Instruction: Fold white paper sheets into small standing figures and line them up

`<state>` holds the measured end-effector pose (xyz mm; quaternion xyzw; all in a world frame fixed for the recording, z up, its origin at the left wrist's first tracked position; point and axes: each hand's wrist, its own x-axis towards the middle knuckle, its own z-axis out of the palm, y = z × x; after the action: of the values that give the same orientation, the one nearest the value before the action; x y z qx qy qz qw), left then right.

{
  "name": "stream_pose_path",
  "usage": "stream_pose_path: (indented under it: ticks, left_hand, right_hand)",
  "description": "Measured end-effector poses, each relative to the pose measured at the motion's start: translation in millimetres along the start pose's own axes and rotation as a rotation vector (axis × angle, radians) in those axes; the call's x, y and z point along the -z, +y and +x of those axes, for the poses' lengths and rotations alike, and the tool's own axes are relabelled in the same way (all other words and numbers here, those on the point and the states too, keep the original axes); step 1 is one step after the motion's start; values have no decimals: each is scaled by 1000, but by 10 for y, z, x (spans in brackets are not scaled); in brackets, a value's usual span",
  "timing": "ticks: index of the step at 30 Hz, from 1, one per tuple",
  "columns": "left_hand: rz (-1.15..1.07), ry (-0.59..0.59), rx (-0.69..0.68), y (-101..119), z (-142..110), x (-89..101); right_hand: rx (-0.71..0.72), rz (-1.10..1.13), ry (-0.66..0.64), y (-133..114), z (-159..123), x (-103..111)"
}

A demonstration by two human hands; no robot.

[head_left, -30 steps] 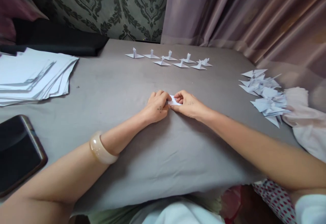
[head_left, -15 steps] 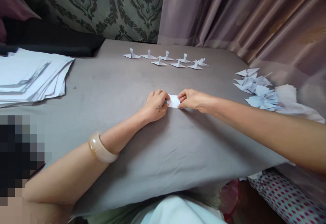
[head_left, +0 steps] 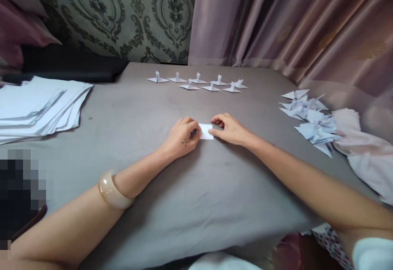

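A small white folded paper [head_left: 206,131] lies flat on the grey cloth-covered table [head_left: 190,196]. My left hand [head_left: 181,137] has its fingers curled and pinches the paper's left edge. My right hand [head_left: 229,129] presses its fingertips on the paper's right edge, fingers bent. A pale bangle [head_left: 111,190] sits on my left forearm. Both forearms rest on the cloth.
Several small folded paper figures [head_left: 198,81] stand in two rows at the table's far side. A heap of folded paper pieces [head_left: 310,118] lies at the right, beside a pale cloth [head_left: 362,151]. A stack of white sheets [head_left: 37,104] sits at the left. Curtains hang behind.
The paper has been pressed flatter, with more of it showing between my fingers. Both hands stay on it, and the view has tilted slightly down.
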<state>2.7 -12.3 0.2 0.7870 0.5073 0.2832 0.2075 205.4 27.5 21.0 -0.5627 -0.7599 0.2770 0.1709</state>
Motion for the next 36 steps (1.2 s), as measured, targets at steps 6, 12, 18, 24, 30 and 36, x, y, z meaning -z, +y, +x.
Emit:
stream_pose_path:
  ticks: [6, 12, 18, 24, 30, 36]
  left_hand:
    - [-10, 58, 126, -64, 160, -11]
    - [-5, -38, 157, -55, 276, 16]
    - [-150, -50, 173, -10, 275, 44]
    - [-333, -55, 170, -36, 232, 35]
    - [-268, -31, 155, -33, 251, 25]
    - [-42, -50, 120, -5, 278, 63]
  right_hand:
    - [99, 5, 42, 103, -17, -125]
    - [165, 3, 38, 116, -74, -136]
    - [214, 49, 68, 150, -84, -156]
    - [149, 155, 31, 111, -57, -101]
    - [143, 179, 41, 151, 33, -100]
    - [156, 157, 38, 152, 84, -86]
